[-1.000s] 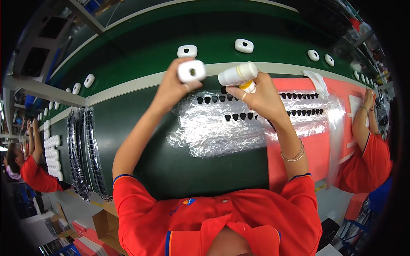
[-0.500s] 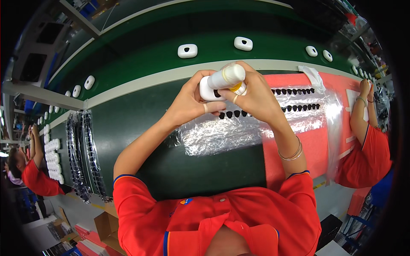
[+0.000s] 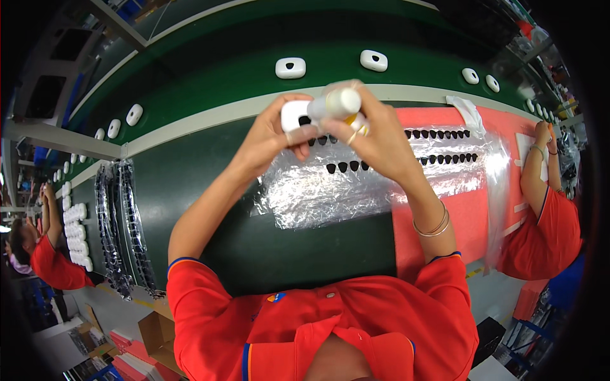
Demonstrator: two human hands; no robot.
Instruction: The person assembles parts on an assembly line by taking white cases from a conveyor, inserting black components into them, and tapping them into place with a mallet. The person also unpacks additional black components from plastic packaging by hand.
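Observation:
My left hand (image 3: 262, 141) is closed round a small white rounded case (image 3: 292, 114) that has a black patch on its face. Beside it, my right hand (image 3: 383, 132) grips a white bottle (image 3: 342, 101) with a yellow part near its lower side. The bottle lies tilted across the fingers, its end next to the case; whether the two touch I cannot tell. Below both hands, clear plastic film (image 3: 318, 206) carries rows of small black shield-shaped pieces (image 3: 343, 167), partly covered by my right hand.
A green belt (image 3: 222, 79) across the far side carries several white cases (image 3: 290, 68). Pink foam (image 3: 445, 235) lies at the right, with a white cloth (image 3: 466, 113). Strips of black pieces (image 3: 117, 222) and piled cases (image 3: 77, 235) stand left. Co-workers in red (image 3: 540, 235) sit at both sides.
My left hand and the case have shifted left, showing more of the case. The bottle has moved slightly in my right hand. The cases on the belt have moved to the right.

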